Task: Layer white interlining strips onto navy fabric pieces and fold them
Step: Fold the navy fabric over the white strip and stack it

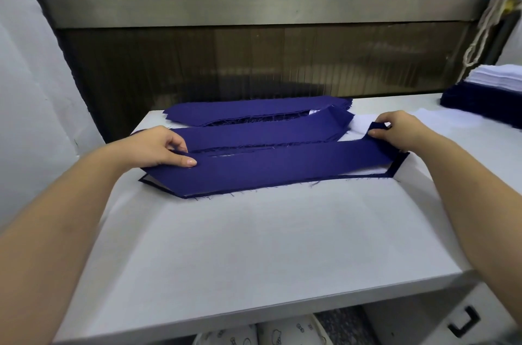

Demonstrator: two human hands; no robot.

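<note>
From the head camera, a long navy fabric piece [282,166] lay flat across the far part of a smooth white table [254,246], a matte woven band with angled ends and loose threads fraying along its near edge. A thin white interlining strip [364,171] showed only as a pale sliver under its right end, and the navy cloth hid the rest. The left hand [161,147] held the band's left end: thumb and curled fingers pinched the upper edge while the forefinger lay straight along the cloth, its tip pressed onto it. The right hand [401,130] gripped the right end, where thumb and fingertips pinched a small turned-up flap of navy and held it raised above the table. Just behind lay a second navy piece [262,133], folded lengthwise with a pointed right end and a bit of white beneath it, and behind that a flat stack of navy pieces [248,110] with ragged edges. At the right edge a taller pile of navy and white pieces [485,90] was cut off by the frame, with a pale twisted cord [485,23] hanging above it. A dull metal bar [254,8] crossed the blurred dark background. Below the table edge, white patterned shoes [262,333] and a black handle [466,322] were partly visible.
</note>
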